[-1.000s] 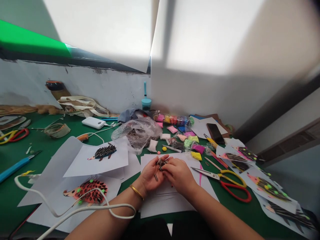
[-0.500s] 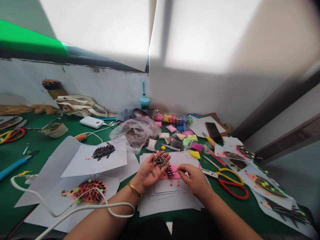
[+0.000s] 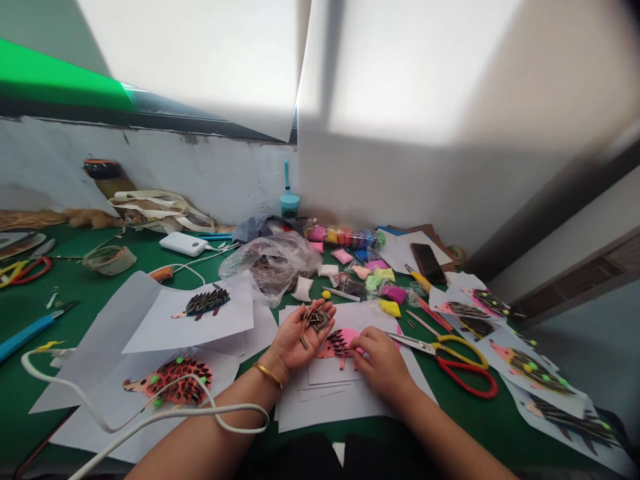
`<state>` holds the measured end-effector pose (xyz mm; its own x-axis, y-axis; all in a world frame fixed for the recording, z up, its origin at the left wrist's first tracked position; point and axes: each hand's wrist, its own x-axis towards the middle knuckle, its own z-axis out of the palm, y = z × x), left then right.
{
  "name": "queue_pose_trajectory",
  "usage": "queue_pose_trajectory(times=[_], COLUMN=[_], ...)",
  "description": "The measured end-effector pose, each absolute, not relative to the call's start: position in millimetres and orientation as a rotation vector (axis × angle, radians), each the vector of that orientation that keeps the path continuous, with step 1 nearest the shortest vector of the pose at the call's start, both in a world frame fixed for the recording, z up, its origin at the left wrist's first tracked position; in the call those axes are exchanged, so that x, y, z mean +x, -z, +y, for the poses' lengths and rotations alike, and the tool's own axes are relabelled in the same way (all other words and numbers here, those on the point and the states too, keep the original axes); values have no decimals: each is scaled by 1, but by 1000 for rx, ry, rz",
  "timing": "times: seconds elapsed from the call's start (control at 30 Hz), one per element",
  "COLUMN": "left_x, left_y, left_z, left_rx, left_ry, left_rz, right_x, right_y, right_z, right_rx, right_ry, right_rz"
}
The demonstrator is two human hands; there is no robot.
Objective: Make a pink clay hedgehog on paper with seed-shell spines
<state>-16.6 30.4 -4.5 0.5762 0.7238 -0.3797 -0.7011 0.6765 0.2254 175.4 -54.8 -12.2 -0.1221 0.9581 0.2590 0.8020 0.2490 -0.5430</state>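
Head view on my remote feed: clear plastic bag (image 3: 237, 265) with dark seeds (image 3: 270, 268) inside, eleven o'clock of the left hand (image 3: 299, 339); long clear pack (image 3: 371, 240) with coloured lumps (image 3: 332, 235) inside, one o'clock. Left palm up, unclenched, cupping a seed pile (image 3: 318, 319). Pink hedgehog (image 3: 340, 341) at its three o'clock, right hand (image 3: 383, 361) fingertips against it; I can't tell whether they pinch a seed.

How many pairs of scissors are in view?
2: one pair of scissors right of the right hand, the other pair at the picture's left edge, partly cut off. More could be hidden.
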Motion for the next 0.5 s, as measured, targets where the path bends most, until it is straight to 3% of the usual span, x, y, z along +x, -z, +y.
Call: queue_pose_trajectory(times=[0.5], left_x=[-16], left_y=[5], left_z=[30], left_rx=[42], left_ry=[-839], left_rz=[484], right_x=[174], right_y=[21], right_z=[-62], right_rx=[-1539], right_ry=[-337], right_rz=[-1985])
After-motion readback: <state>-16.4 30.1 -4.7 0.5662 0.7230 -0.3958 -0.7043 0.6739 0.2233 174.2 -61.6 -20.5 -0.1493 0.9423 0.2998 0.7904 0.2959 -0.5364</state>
